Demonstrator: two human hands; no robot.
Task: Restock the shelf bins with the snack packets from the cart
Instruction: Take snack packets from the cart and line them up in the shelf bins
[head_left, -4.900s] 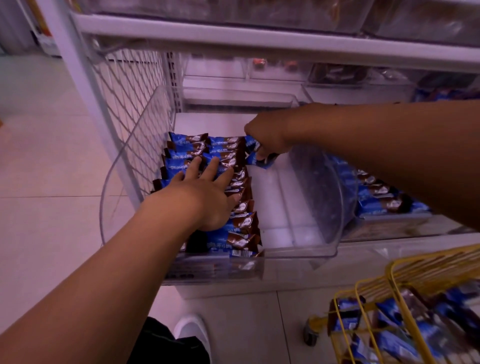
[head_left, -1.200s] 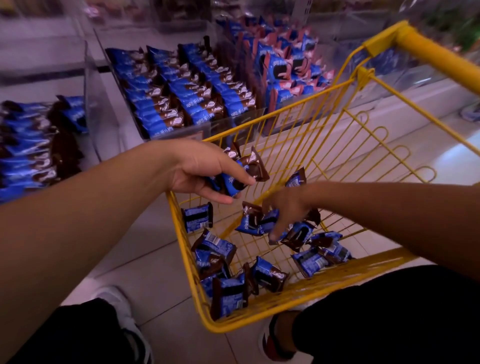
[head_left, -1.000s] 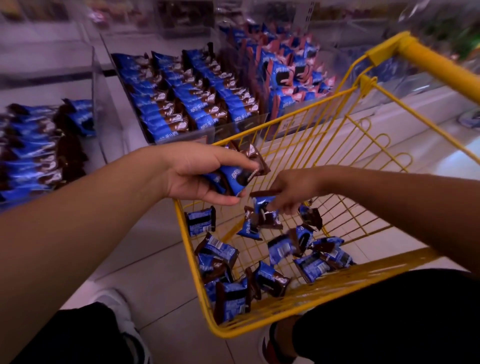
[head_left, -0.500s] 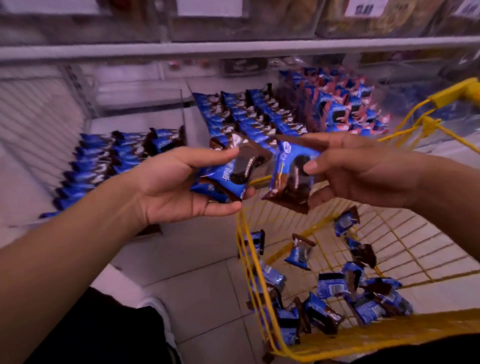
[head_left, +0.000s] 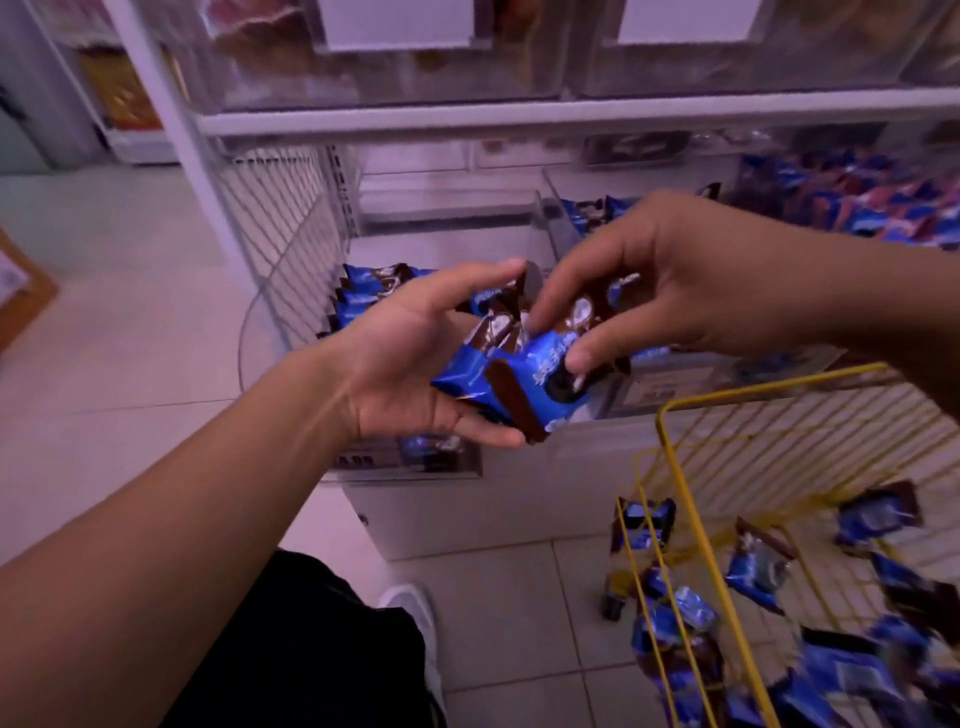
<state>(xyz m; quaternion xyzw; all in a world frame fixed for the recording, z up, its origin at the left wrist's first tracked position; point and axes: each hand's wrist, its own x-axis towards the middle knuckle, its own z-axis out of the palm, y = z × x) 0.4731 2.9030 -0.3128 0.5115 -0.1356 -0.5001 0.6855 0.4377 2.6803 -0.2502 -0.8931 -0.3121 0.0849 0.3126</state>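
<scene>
Both hands meet before the clear shelf bin (head_left: 291, 291) — the left hand (head_left: 410, 364) cups a stack of blue snack packets (head_left: 514, 374), the right hand (head_left: 675, 291) pinches the top one. They hide most of the bin's row. Lower right, the yellow cart (head_left: 691, 519) holds blurred loose packets (head_left: 758, 571), cut off.

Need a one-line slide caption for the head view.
Both hands, left hand and right hand, hold blue snack packets before the shelf bin.
</scene>
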